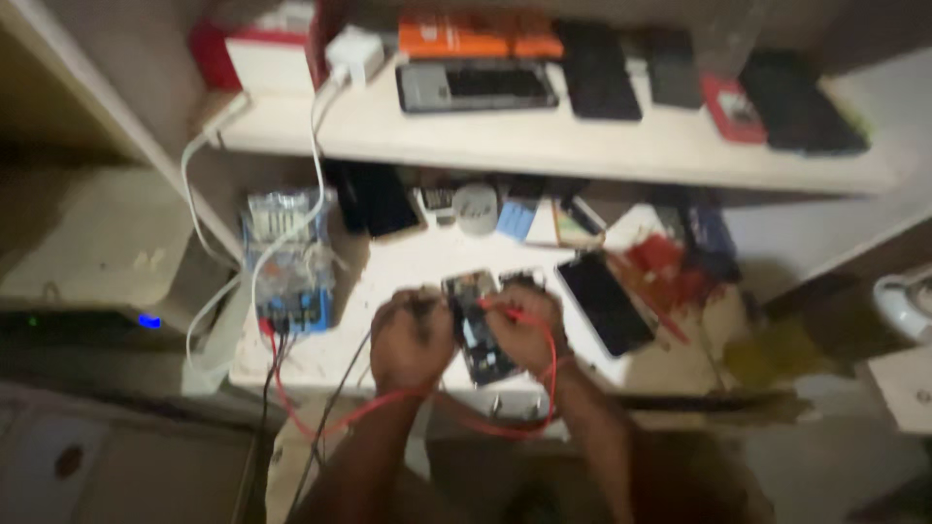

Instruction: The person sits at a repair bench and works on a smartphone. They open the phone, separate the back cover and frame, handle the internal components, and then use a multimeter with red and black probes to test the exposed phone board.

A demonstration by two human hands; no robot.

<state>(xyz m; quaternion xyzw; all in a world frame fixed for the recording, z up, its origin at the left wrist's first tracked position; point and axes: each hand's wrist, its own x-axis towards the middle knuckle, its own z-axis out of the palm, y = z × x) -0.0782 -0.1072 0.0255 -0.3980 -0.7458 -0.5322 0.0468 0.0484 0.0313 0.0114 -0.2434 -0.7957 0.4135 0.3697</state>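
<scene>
An opened phone [478, 328] with its circuit board showing lies on the white workbench [408, 262] between my hands. My left hand [410, 340] is closed on a thin probe at the phone's left edge. My right hand [527, 330] pinches a red probe lead [549, 364] against the phone's top right. A red wire [320, 419] and a black wire [335, 403] loop below the bench edge toward a blue power unit [288, 262] at the left. The picture is blurred.
A black phone [606, 303] lies face up right of my hands, with red tools [665, 267] beyond it. The upper shelf [544, 146] carries several phones, an orange box [478, 39] and a white charger [353, 53] with white cables hanging down.
</scene>
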